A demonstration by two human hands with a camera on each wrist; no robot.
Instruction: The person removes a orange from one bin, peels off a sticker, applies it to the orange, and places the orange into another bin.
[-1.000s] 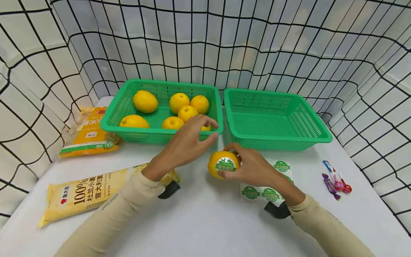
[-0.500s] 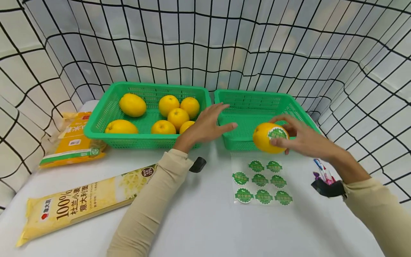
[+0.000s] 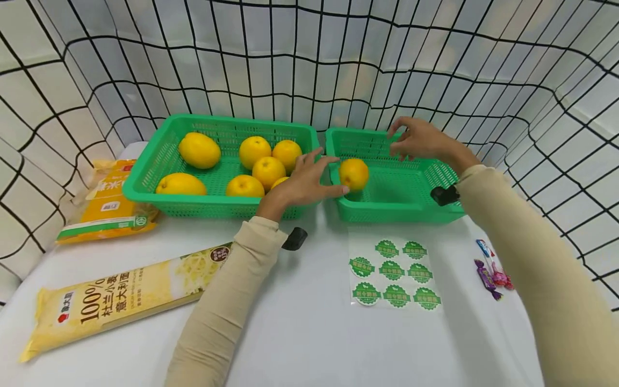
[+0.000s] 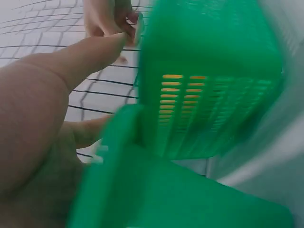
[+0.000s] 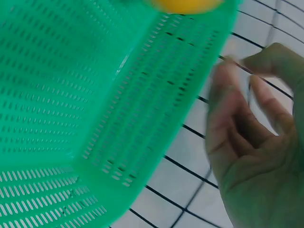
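Observation:
An orange (image 3: 353, 174) sits in the left end of the right green basket (image 3: 401, 213), and no sticker shows on its visible side. My right hand (image 3: 419, 141) hovers over that basket's back part with loosely bent fingers and nothing in them. Seen from the right wrist, the hand (image 5: 256, 137) is near the rim, apart from the orange (image 5: 186, 4). My left hand (image 3: 303, 183) spreads over the right end of the left green basket (image 3: 217, 201), its thumb reaching toward the orange. Several oranges (image 3: 268, 173) and two lemon-shaped yellow fruits (image 3: 199, 150) lie in the left basket.
A sheet of green round stickers (image 3: 391, 270) lies before the right basket. Wrapped candies (image 3: 489, 277) are at the right. A long pasta packet (image 3: 121, 294) and an orange bag (image 3: 108, 204) lie at the left. Black netting (image 3: 309, 64) surrounds the table.
My right hand has carried the stickered orange rightward, let it go in the right basket and moved to its back. My left hand has shifted slightly right and opened wider.

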